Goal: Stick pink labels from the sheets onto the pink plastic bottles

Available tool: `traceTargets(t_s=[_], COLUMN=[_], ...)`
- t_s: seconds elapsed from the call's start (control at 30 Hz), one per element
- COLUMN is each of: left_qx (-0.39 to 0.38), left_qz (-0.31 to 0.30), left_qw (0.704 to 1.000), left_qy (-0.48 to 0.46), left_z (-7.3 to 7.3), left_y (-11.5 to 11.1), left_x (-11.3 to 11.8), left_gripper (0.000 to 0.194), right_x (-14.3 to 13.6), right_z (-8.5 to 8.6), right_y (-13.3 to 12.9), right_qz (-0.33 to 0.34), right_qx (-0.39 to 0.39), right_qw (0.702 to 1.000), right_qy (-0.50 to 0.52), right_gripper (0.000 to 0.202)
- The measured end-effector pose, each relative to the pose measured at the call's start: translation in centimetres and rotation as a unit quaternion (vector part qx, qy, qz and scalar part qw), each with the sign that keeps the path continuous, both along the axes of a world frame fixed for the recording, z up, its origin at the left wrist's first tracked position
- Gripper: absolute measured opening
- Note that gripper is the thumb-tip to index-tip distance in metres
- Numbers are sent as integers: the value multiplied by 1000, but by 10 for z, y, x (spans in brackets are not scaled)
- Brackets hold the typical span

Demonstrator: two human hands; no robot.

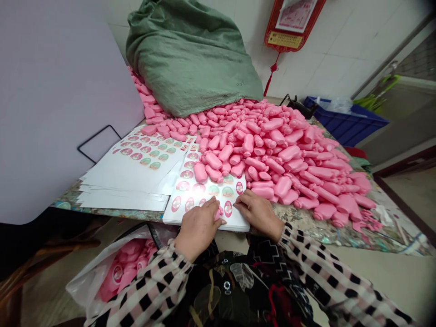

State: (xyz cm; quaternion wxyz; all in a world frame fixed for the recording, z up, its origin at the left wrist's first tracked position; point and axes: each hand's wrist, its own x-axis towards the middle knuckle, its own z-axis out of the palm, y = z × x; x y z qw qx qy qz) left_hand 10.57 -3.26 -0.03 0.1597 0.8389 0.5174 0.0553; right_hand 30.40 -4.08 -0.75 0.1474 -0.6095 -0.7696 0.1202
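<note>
A stack of white sticker sheets [172,217] lies at the table's front edge, printed with pink and green oval labels. Over its front part, my left hand [200,225] is closed round a small pink bottle [218,213], most of which the fingers hide. To the right, the fingertips of my right hand [258,212] are pressed together at the sheet's right edge, beside a red oval label [228,209]; whatever they pinch is too small to make out. Pink bottles [289,154] are heaped just behind both hands, some resting on the sheet's back part.
More sticker sheets [116,175] lie at the left. A green sack [190,59] stands behind the bottles. Below the table's left edge is a plastic bag [86,277] with labelled pink bottles. A blue crate [354,125] sits at the back right. A pale panel [68,91] rises at the left.
</note>
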Motion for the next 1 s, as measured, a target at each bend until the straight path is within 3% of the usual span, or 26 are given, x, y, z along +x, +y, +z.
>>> traceTargets(t_s=[0.17,0.43,0.67,0.87,1.0], left_qx=[13,-19,-39,-33,-31], left_qz=[-8,-52,-70,-70,-61], left_qw=[1000,998,997,997,998], left_qy=[5,5,23,15,1], left_z=[-1,5,10,11,8], left_y=[-1,15,28,24,21], left_x=[-1,-3,-1,-1,-3], left_gripper=[45,54,65,62,61], right_x=[-10,-24,-26,-29,-31], right_z=[-11,-11,-18,-27,-22], right_y=[-9,-13,-16,-24,-32], right_qz=[-85,-161,-136,-146,-141], right_qx=[7,6,85,126,163], right_qw=[993,985,984,958,932], right_qy=[79,69,74,210,293], right_gripper=[14,17,16,19,16])
